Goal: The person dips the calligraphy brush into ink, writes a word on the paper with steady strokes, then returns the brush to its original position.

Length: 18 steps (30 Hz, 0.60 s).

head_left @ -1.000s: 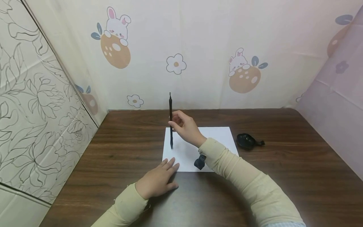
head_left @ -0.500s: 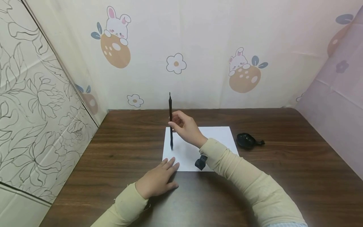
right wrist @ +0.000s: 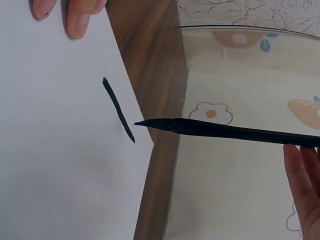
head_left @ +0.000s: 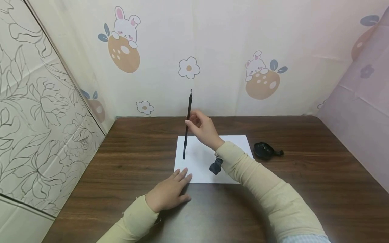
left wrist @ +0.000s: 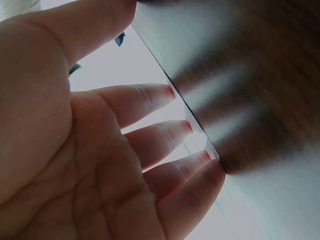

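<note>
A pale backdrop (head_left: 218, 33) printed with rabbits and flowers rises behind a dark wood-grain table (head_left: 136, 152). On the table lies a sheet of white paper (head_left: 197, 162). Above the sheet's left part, a slim black calligraphy brush (head_left: 189, 108) stands nearly upright, pinched by the thumb and fingers of the right hand (head_left: 205, 131). The left hand (head_left: 168, 194) rests with straight, spread fingers at the sheet's near left corner. A small black dish (head_left: 263, 151) sits just right of the sheet. One short black stroke (right wrist: 118, 110) marks the paper, near the brush's tip.
</note>
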Tool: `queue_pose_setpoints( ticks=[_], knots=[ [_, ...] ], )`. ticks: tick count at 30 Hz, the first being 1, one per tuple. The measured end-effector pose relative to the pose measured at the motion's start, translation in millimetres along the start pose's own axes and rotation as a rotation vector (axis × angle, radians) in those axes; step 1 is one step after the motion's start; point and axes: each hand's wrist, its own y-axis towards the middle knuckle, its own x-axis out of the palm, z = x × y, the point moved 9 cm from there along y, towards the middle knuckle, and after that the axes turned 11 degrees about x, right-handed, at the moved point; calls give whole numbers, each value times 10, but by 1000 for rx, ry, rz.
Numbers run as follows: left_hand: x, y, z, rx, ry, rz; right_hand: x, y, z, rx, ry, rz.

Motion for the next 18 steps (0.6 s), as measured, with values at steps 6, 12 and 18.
queue_pose_setpoints(
  ticks=[6,12,18],
  knots=[
    [-2,1,-8,8,2,7,3,28,72,23,-6,24],
    [-2,4,-15,10,7,11,32,35,109,12,-22,48],
    [-9,-8,-12,9,-1,15,66,25,134,-5,-30,51]
  ],
)
